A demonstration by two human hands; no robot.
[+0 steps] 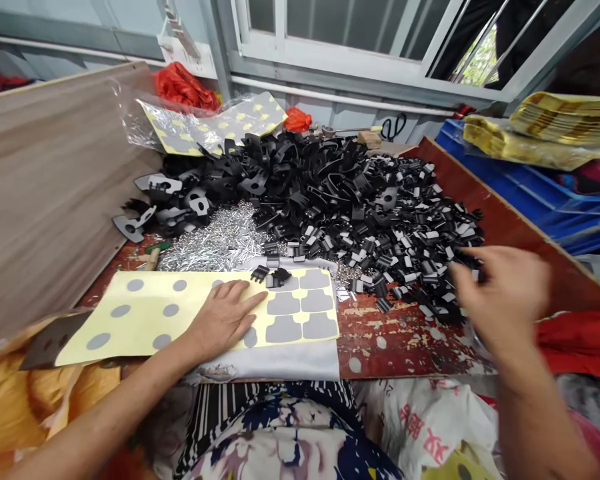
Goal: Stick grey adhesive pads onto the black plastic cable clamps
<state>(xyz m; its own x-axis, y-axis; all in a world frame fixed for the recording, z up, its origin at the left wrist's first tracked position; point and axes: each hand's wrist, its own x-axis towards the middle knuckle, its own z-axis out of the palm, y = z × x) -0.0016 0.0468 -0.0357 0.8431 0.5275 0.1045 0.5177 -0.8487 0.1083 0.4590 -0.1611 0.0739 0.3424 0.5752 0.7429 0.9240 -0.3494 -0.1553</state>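
Note:
My left hand point(225, 317) lies flat and open on a yellow backing sheet point(145, 327) that carries grey adhesive pads point(300, 313). A few small black clips point(273, 275) sit on the sheet's top edge, just beyond my fingertips. My right hand point(503, 293) hovers over the near right edge of a large heap of black plastic clips point(360, 207). It is smeared by motion, its fingers curled downward, and I cannot make out whether anything is in them.
A pile of shiny metal pins point(215, 243) lies left of the heap. More pad sheets in plastic point(210, 123) rest at the back. A wooden board point(45, 180) walls the left; a blue crate point(540, 193) stands right. The worn red tabletop point(395, 340) shows near me.

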